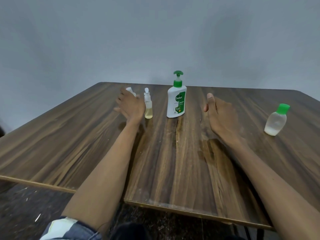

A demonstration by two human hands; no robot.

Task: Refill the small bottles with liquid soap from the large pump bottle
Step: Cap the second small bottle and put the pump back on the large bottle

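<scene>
A wooden table [173, 161] is bearing everything. The large pump bottle [176, 101] is standing upright at far centre. The right hand [219, 116] is hovering loose, grasping nothing. The left hand [129, 105] is blurred; its grasp cannot be told. A green-capped bottle [275, 121] is standing far right, a spray bottle [148, 105] just right of the left hand, a white-capped bottle [130, 90] mostly hidden behind it.

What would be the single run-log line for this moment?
left hand: open, reaching a half-hidden white bottle | right hand: open, holds nothing | large white pump bottle with green pump: upright, untouched
</scene>
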